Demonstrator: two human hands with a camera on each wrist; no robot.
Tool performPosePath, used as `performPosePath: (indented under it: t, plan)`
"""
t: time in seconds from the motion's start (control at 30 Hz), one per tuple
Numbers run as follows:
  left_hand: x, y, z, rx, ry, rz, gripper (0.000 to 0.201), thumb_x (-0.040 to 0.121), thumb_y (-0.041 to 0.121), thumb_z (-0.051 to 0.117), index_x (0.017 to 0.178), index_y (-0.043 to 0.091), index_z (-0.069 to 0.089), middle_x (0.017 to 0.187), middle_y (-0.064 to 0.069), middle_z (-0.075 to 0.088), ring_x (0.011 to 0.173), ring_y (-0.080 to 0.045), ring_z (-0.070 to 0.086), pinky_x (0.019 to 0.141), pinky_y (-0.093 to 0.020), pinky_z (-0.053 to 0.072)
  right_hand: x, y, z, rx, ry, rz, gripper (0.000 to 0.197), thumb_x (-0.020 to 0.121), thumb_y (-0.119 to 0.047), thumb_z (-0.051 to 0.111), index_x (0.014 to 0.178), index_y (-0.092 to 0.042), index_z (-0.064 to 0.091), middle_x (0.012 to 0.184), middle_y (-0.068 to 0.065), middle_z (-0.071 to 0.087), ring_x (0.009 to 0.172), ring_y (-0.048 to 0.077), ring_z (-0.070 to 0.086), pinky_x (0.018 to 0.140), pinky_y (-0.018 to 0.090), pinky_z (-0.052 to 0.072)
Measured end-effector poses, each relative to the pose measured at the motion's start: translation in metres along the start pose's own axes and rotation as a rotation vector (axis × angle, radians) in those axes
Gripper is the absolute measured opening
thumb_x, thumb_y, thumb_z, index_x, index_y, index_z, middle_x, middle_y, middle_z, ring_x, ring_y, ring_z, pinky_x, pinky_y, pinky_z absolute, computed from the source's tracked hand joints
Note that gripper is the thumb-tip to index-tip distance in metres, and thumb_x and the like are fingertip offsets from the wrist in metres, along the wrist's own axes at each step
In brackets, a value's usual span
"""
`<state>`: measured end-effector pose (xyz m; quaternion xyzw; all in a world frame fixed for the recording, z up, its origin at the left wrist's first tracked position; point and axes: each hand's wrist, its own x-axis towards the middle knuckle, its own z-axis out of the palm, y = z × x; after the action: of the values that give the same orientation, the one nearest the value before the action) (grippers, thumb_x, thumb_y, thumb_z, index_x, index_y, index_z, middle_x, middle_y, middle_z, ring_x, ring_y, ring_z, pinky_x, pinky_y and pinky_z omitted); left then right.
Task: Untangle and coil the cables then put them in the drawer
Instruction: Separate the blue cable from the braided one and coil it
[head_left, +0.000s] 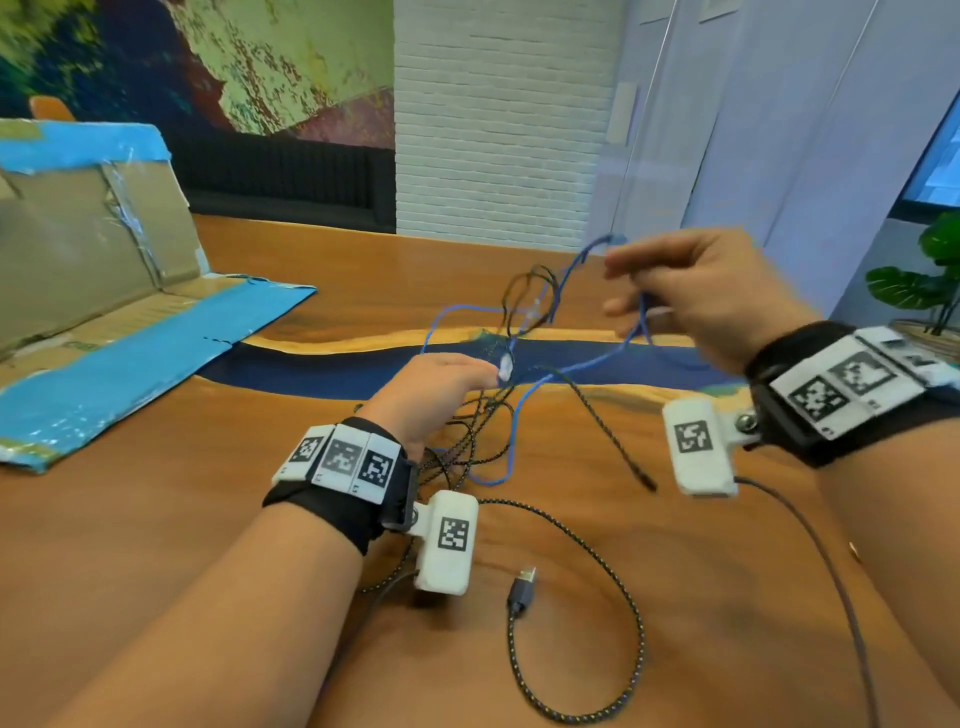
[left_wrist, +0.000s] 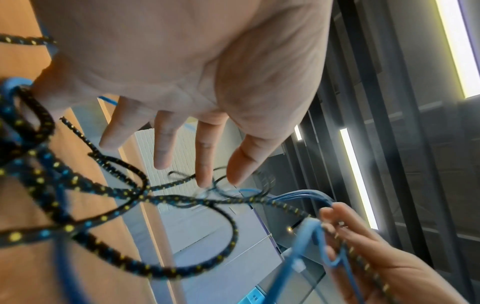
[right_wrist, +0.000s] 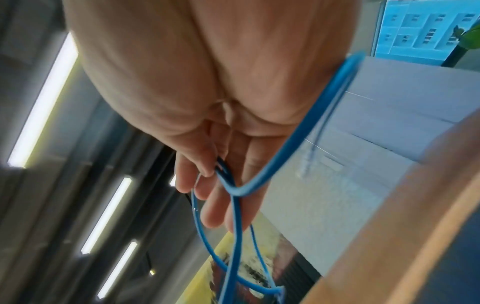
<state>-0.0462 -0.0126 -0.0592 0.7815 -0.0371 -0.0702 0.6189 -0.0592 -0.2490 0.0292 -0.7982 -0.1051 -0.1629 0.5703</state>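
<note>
Only our head view shows the whole tangle over the table (head_left: 675, 597), with the braided cable (head_left: 626, 597) trailing loose. Our left wrist view shows the left hand (left_wrist: 182, 82) with fingers spread, gripping nothing, though the knot is blurry. Our right hand (right_wrist: 207, 102) pinches the blue cable (right_wrist: 235, 190), loops hanging off its fingertips.

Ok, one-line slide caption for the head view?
Right hand lifts blue cable while left hand works the knot above wooden table.

The wooden table (head_left: 701, 597), with a blue band running across it, is carrying a flattened cardboard box (head_left: 104, 312) at left and a braided black cable (head_left: 597, 540) lying looped near its front edge
</note>
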Motion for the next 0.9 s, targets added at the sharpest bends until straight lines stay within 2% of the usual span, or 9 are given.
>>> performPosePath:
  t: [0.1, 0.2, 0.33, 0.43, 0.5, 0.6, 0.73, 0.8, 0.9]
  plan:
    - [0.006, -0.001, -0.003, -0.048, 0.047, 0.001, 0.02, 0.102, 0.029, 0.061, 0.119, 0.024, 0.071, 0.112, 0.016, 0.057, 0.116, -0.017, 0.044, 0.092, -0.045, 0.031, 0.001, -0.029, -0.017, 0.093, 0.081, -0.147, 0.033, 0.098, 0.007, 0.047, 0.093, -0.011, 0.075, 0.096, 0.004, 0.077, 0.073, 0.025, 0.076, 0.061, 0.04, 0.064]
    - [0.011, -0.002, -0.005, -0.106, 0.093, -0.042, 0.019, 0.101, 0.033, 0.063, 0.119, 0.027, 0.068, 0.132, 0.006, 0.052, 0.126, -0.021, 0.04, 0.093, -0.052, 0.029, 0.0, -0.037, -0.025, 0.141, 0.141, -0.233, 0.031, 0.098, 0.004, 0.048, 0.096, -0.011, 0.075, 0.104, 0.005, 0.076, 0.077, 0.03, 0.076, 0.063, 0.041, 0.062]
    - [0.015, -0.003, -0.006, -0.092, 0.118, -0.073, 0.044, 0.105, 0.032, 0.054, 0.147, 0.021, 0.051, 0.159, 0.0, 0.038, 0.146, -0.032, 0.035, 0.098, -0.056, 0.033, 0.0, -0.019, -0.029, 0.171, 0.268, -0.213, 0.032, 0.101, 0.001, 0.045, 0.105, -0.011, 0.074, 0.106, 0.004, 0.075, 0.08, 0.03, 0.077, 0.062, 0.038, 0.062]
    - [0.015, -0.004, -0.008, -0.134, 0.153, -0.047, 0.021, 0.104, 0.023, 0.054, 0.12, 0.019, 0.066, 0.144, -0.006, 0.055, 0.126, -0.028, 0.054, 0.104, -0.054, 0.046, -0.002, 0.0, -0.026, 0.201, 0.312, -0.151, 0.033, 0.103, 0.002, 0.042, 0.11, -0.011, 0.072, 0.112, 0.003, 0.073, 0.081, 0.026, 0.077, 0.063, 0.038, 0.063]
    - [0.011, -0.003, -0.006, -0.144, 0.116, -0.013, 0.019, 0.102, 0.02, 0.056, 0.109, 0.019, 0.073, 0.13, -0.001, 0.066, 0.112, -0.021, 0.064, 0.096, -0.046, 0.055, -0.007, 0.011, -0.019, 0.189, 0.278, -0.14, 0.037, 0.103, 0.004, 0.039, 0.11, -0.013, 0.072, 0.117, 0.003, 0.072, 0.08, 0.023, 0.077, 0.065, 0.037, 0.063]
    - [0.008, 0.0, -0.003, -0.169, 0.152, 0.034, 0.019, 0.092, 0.025, 0.064, 0.099, 0.017, 0.08, 0.116, 0.003, 0.071, 0.097, -0.02, 0.068, 0.075, -0.039, 0.051, -0.016, 0.021, -0.009, 0.17, 0.254, -0.149, 0.04, 0.103, 0.006, 0.038, 0.111, -0.012, 0.072, 0.117, 0.005, 0.073, 0.084, 0.024, 0.077, 0.071, 0.04, 0.064]
    - [0.001, 0.011, 0.0, -0.175, 0.343, 0.326, 0.018, 0.092, 0.019, 0.062, 0.091, 0.009, 0.076, 0.09, -0.008, 0.067, 0.079, -0.017, 0.058, 0.07, -0.037, 0.046, -0.031, 0.03, -0.002, 0.213, 0.253, -0.2, 0.041, 0.102, 0.009, 0.04, 0.101, -0.012, 0.074, 0.109, 0.011, 0.074, 0.088, 0.028, 0.076, 0.081, 0.046, 0.062]
    - [-0.004, 0.017, 0.006, -0.131, 0.324, 0.449, 0.013, 0.096, 0.013, 0.061, 0.098, 0.015, 0.074, 0.097, -0.002, 0.071, 0.081, -0.011, 0.062, 0.073, -0.032, 0.052, -0.037, 0.033, 0.003, 0.239, 0.252, -0.236, 0.041, 0.102, 0.01, 0.041, 0.097, -0.012, 0.075, 0.108, 0.014, 0.074, 0.088, 0.028, 0.076, 0.081, 0.043, 0.061]
    - [0.002, 0.022, 0.019, -0.013, 0.143, 0.44, 0.026, 0.096, 0.012, 0.065, 0.115, 0.029, 0.07, 0.118, 0.01, 0.07, 0.105, -0.007, 0.065, 0.088, -0.033, 0.054, -0.033, 0.031, 0.012, 0.274, 0.229, -0.287, 0.043, 0.101, 0.01, 0.045, 0.089, -0.015, 0.077, 0.102, 0.01, 0.076, 0.089, 0.027, 0.076, 0.081, 0.042, 0.06]
